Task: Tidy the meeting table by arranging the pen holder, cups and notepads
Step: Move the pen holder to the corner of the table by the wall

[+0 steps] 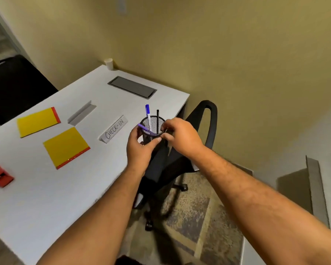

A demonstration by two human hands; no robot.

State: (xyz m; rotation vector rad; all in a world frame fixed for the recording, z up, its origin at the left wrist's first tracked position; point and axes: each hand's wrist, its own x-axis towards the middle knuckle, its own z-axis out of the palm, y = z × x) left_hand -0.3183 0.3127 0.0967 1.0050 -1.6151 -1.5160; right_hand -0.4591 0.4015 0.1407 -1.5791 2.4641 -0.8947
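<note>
Right at the table (46, 207) edge, the left hand (139, 150) is closed around the black mesh pen holder (151, 131), above an office chair (180, 159). The right hand (182, 136) pinches its rim. Two yellow notepads (37, 121) lie well apart on the open top, a cup (109, 64) at the far corner. A card (115, 129) reads "CHECK-IN"

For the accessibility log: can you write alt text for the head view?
Both hands, left hand and right hand, grip a black mesh pen holder holding pens at the right edge of a white meeting table. Two yellow notepads and a white paper cup sit farther left.
</note>
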